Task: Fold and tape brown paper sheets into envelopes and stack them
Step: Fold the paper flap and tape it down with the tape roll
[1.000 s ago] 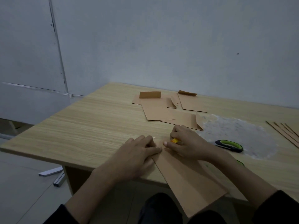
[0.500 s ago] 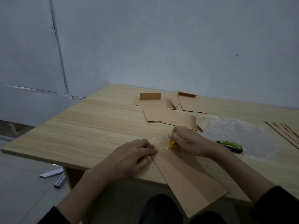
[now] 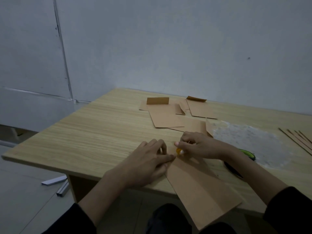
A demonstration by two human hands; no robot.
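Observation:
A folded brown paper sheet lies slanted across the table's near edge, its lower end hanging past the edge. My left hand presses flat on the sheet's far left corner with straight fingers. My right hand pinches a small orange-yellow tool against the sheet's far end, right beside my left fingertips. Several finished brown envelopes lie spread out on the far middle of the table, some with flaps standing up.
The wooden table meets a grey wall at the back. A green-and-black tape dispenser sits right of my right wrist, beside a whitish scuffed patch. Brown strips lie at the far right edge. Metal bars lie on the floor.
My right hand has shifted slightly left with the orange tool, closer to my left fingertips. My left hand stays pressed on the sheet.

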